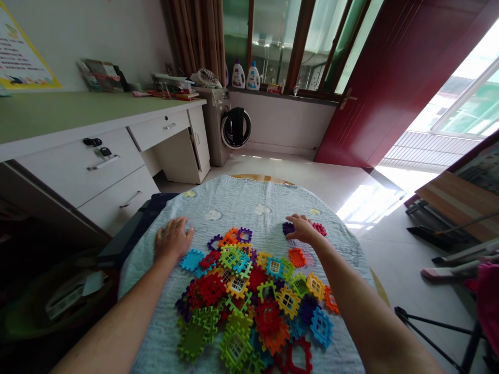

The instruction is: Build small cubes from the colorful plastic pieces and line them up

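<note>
My left hand lies flat on the cloth left of the pile, fingers stretched out and holding nothing. At the far right of the table my right hand has its thumb and fingers around a purple toothed building block. A red block lies just beyond that wrist, partly hidden by it. An orange block sits nearer to me. Between my arms spreads a heap of interlocking plastic blocks in many colours, among them a yellow window block, a blue one and a green one.
A pale blue tablecloth covers the round table. To the left stands a white desk with drawers. A washing machine with its door open is at the back. A red door and folded furniture are on the right.
</note>
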`<state>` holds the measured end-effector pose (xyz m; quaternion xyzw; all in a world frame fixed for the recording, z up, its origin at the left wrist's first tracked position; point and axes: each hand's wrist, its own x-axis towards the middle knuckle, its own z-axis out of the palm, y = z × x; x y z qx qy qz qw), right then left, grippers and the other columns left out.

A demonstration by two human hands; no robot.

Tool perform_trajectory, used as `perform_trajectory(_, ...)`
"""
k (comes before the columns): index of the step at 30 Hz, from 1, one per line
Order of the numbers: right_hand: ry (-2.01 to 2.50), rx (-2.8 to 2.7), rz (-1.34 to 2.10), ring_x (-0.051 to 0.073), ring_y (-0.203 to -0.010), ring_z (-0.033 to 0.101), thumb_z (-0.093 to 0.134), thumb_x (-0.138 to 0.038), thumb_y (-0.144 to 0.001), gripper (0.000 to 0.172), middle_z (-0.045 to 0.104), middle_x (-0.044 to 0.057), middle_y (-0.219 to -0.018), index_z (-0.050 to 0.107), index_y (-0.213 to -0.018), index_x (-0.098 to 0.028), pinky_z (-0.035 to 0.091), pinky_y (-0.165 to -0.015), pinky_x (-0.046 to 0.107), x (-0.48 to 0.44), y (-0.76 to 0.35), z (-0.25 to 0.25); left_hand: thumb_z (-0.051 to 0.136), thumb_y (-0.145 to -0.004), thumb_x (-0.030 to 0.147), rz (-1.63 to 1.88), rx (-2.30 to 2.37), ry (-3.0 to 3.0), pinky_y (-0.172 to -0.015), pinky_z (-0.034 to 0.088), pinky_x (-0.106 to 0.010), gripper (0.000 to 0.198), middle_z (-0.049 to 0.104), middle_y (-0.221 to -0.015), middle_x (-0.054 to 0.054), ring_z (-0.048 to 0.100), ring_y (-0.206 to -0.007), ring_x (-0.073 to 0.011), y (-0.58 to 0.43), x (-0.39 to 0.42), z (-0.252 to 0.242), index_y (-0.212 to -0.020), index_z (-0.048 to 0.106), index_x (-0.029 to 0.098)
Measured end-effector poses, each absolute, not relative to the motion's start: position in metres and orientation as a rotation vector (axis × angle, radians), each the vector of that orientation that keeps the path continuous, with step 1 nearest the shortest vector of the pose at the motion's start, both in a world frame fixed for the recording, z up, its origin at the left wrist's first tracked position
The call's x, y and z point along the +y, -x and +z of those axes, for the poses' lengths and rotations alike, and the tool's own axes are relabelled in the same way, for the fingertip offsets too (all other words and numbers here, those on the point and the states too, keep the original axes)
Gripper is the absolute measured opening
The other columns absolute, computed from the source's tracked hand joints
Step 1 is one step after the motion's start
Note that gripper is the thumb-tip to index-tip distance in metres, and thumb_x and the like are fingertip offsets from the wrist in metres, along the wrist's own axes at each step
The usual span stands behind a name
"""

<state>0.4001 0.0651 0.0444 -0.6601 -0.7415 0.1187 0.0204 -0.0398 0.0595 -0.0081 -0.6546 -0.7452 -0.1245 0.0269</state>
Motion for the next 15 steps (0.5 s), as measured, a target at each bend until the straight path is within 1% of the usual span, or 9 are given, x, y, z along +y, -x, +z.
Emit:
perform_trajectory(2,2.04,-2.285,0.37,0.033,-0.12,0.044,0.075,-0.035,-0.068,0.076,0.05,0.011,-0.138,0.049,-0.139,-0.024,0.035,-0.095,0.042,0.065,-0.411,0.047,0.035,-0.092,0.038,-0.394,-2.291,2.027,-0.11,0.027,-0.051,0.049,0.048,-0.146,-0.013,0.037,-0.136,-0.0284,0.039,0.059,-0.008,-0.135,0.048,0.017)
perform_trajectory(5,2.059,-2.212,0.323,0.031,-0.122,0.043,0.069,-0.033,-0.074,0.073,0.048,0.012,-0.14,0.045,-0.142,-0.024,0.035,-0.097,0.042,0.063,-0.431,0.053,0.038,-0.091,0.037,-0.415,-2.281,2.031,-0.11,0.028,-0.052,0.048,0.049,-0.145,-0.013,0.038,-0.136,-0.0293,0.04,0.059,-0.006,-0.134,0.049,0.018)
perform_trajectory(7,2.073,-2.195,0.31,0.031,-0.122,0.043,0.068,-0.03,-0.074,0.069,0.05,0.011,-0.138,0.048,-0.14,-0.024,0.035,-0.096,0.042,0.062,-0.438,0.055,0.04,-0.089,0.035,-0.424,-2.276,2.044,-0.11,0.03,-0.05,0.047,0.05,-0.144,-0.013,0.04,-0.135,-0.0292,0.042,0.06,-0.006,-0.132,0.052,0.019)
perform_trajectory(12,2.01,-2.331,0.352,0.033,-0.12,0.044,0.072,-0.031,-0.068,0.069,0.053,0.01,-0.136,0.055,-0.135,-0.025,0.034,-0.095,0.042,0.062,-0.42,0.045,0.045,-0.083,0.031,-0.402,-2.283,2.185,-0.106,0.04,-0.035,0.045,0.059,-0.132,-0.013,0.053,-0.125,-0.0244,0.048,0.061,-0.007,-0.124,0.058,0.016)
perform_trajectory(13,1.996,-2.357,0.353,0.033,-0.119,0.044,0.072,-0.03,-0.067,0.067,0.054,0.01,-0.134,0.057,-0.132,-0.025,0.034,-0.094,0.042,0.062,-0.413,0.043,0.046,-0.082,0.031,-0.401,-2.289,2.201,-0.106,0.041,-0.034,0.045,0.06,-0.131,-0.012,0.054,-0.124,-0.024,0.047,0.057,-0.008,-0.123,0.058,0.016)
perform_trajectory(15,1.981,-2.392,0.35,0.033,-0.116,0.045,0.071,-0.028,-0.066,0.058,0.058,0.009,-0.127,0.063,-0.124,-0.025,0.034,-0.092,0.042,0.064,-0.402,0.04,0.046,-0.082,0.032,-0.418,-2.282,2.196,-0.106,0.041,-0.036,0.044,0.06,-0.132,-0.012,0.053,-0.125,-0.0246,0.044,0.048,-0.01,-0.122,0.058,0.017)
